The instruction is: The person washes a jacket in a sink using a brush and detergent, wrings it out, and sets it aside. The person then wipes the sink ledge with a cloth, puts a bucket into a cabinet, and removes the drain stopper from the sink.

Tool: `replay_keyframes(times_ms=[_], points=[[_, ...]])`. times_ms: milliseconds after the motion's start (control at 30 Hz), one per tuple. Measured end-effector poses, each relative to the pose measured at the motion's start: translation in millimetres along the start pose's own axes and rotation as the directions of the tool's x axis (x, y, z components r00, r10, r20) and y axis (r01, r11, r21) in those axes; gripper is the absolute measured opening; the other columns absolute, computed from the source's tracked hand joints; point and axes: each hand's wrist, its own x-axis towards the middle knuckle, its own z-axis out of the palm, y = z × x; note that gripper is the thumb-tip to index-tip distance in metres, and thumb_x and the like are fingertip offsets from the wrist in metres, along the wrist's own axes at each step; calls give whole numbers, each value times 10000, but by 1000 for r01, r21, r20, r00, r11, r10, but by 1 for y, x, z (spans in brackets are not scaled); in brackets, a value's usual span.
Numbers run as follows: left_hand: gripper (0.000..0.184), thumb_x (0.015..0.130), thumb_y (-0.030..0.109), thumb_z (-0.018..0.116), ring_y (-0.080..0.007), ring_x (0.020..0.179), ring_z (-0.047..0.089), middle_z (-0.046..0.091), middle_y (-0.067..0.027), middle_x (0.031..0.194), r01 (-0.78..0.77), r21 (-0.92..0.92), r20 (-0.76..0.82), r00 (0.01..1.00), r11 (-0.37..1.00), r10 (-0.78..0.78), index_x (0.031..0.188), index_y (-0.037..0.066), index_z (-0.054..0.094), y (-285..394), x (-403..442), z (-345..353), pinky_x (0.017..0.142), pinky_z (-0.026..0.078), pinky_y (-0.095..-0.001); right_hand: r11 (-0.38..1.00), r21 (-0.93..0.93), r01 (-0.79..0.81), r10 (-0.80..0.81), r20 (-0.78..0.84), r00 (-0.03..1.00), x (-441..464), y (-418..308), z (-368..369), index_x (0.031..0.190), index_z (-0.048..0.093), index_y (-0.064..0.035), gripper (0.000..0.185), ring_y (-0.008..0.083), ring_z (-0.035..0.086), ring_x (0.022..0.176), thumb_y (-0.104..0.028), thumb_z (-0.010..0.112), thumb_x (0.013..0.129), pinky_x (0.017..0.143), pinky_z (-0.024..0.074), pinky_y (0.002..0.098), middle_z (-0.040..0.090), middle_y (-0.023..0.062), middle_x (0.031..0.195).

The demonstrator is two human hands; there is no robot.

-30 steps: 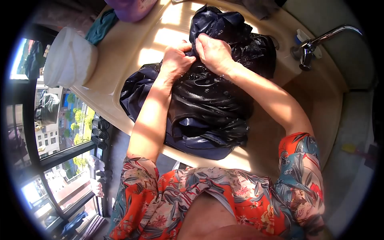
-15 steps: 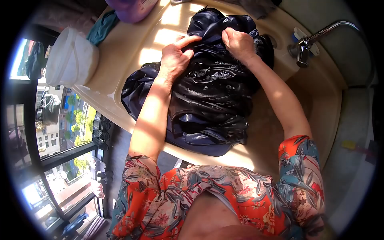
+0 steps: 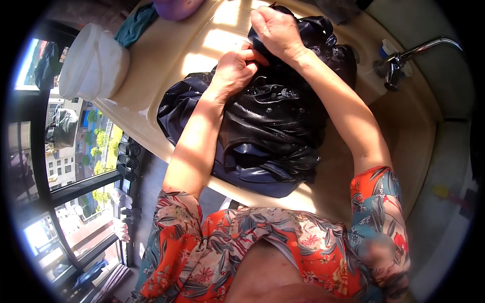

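A wet, dark navy garment [image 3: 268, 121] lies bunched over the sloping side of a beige sink [image 3: 144, 83], shiny and flecked with suds. At its upper left part, my left hand [image 3: 236, 70] is closed, with curled fingers pressed into the cloth. Just above and to the right, my right hand [image 3: 278, 33] makes a fist at the garment's top edge, and dark fabric hangs under it. The fingertips of the right hand are partly hidden from this angle.
A chrome faucet [image 3: 394, 70] stands at the sink's right. On the upper left are a white bucket [image 3: 93, 63], a teal cloth [image 3: 135, 25] and a purple container [image 3: 177, 7]. Windows [image 3: 78, 166] line the left, with several dark slippers [image 3: 129, 156] beside them.
My right hand has moved up and left, bringing cloth with it, and is now above my left hand. The left hand has shifted slightly right and its extended finger has curled in.
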Motion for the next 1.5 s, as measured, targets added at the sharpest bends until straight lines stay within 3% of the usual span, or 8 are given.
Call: replay_keyframes(times_ms=[67, 600, 867, 1033, 1133, 1267, 1333, 1500], points=[[205, 645, 29, 547, -225, 764, 557, 546, -70, 765, 86, 32, 17, 996, 996, -86, 758, 124, 689, 2, 0, -1, 705, 452, -306, 979, -192, 63, -4, 295, 956, -6, 15, 13, 810, 565, -82, 258, 355, 590, 685, -303, 446, 872, 619, 465, 435, 598, 162, 717], [166, 665, 30, 544, -141, 729, 547, 575, -38, 777, 208, -37, 10, 978, 977, -208, 762, 58, 676, 4, 0, -3, 669, 441, -245, 852, -491, -182, 303, 178, 936, 5, 70, 10, 889, 593, -86, 349, 351, 593, 821, -355, 370, 881, 734, 457, 440, 625, 163, 837], [167, 634, 52, 567, -166, 681, 564, 577, -51, 722, 216, -111, -9, 976, 970, -219, 741, 89, 690, -2, 2, 0, 645, 453, -256, 984, -110, -138, 163, 255, 953, -67, 19, -29, 758, 520, -30, 239, 319, 562, 638, -226, 488, 891, 553, 431, 359, 563, 160, 676], [135, 672, 13, 573, -82, 661, 538, 611, -25, 702, 232, -271, -58, 965, 934, -257, 750, 47, 678, -2, 5, -5, 641, 427, -201, 784, 482, -390, 396, 95, 913, -105, 1, -62, 662, 463, -50, 283, 42, 329, 537, -168, 469, 919, 492, 303, 189, 386, -48, 575], [139, 677, -54, 568, -73, 681, 539, 617, -9, 713, 64, -555, -264, 932, 829, -249, 765, -1, 661, 8, 10, -27, 666, 424, -194, 859, 269, -435, 452, 2, 892, -143, -22, -87, 626, 445, -53, 300, 32, 338, 517, -151, 476, 908, 475, 296, 199, 384, -55, 567], [138, 688, -74, 581, -128, 666, 573, 622, -56, 729, -210, -597, -588, 772, 774, -244, 796, -21, 649, 25, 21, -92, 656, 458, -210, 994, -76, 74, -60, 177, 982, -183, -55, -81, 616, 460, -37, 220, 192, 448, 460, -39, 582, 799, 452, 344, 273, 441, 63, 538], [167, 696, -68, 587, -129, 669, 579, 627, -63, 733, -207, -608, -644, 693, 766, -323, 842, -18, 650, 4, 24, -135, 661, 469, -221, 995, -22, -102, 103, 37, 994, -171, -39, -50, 637, 476, -40, 181, 291, 486, 499, -54, 592, 777, 484, 404, 341, 457, 126, 562], [212, 771, 188, 601, -194, 900, 547, 607, -106, 952, 64, 586, -216, 973, 808, 79, 962, 108, 648, -32, 28, -126, 808, 434, -297, 807, 36, -589, 588, 25, 808, -201, 81, -50, 698, 535, -21, 294, 198, 486, 436, -266, 504, 857, 436, 386, 333, 479, 112, 517]])
